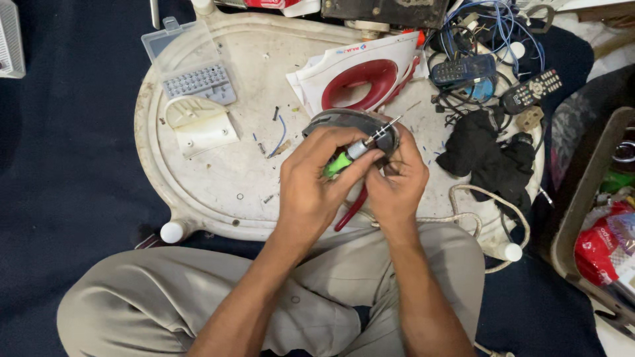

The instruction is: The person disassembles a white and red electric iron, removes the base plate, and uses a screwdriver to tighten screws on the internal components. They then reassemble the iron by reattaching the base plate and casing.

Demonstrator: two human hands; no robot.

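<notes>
Cluttered with wire scraps, the oval white plastic tray (pixel 198 192) carries a grey soleplate part (pixel 344 122) at 12 o'clock of both hands; the left hand (pixel 311 182) pinches a green-handled screwdriver (pixel 350 155), the right hand (pixel 397 178) seemingly steadies it, so its tip could slip and jab a finger.

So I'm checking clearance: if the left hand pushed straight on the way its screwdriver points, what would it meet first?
Probably the red and white iron shell beyond the screwdriver tip, though depth is unclear; the left hand points up-right.
</notes>
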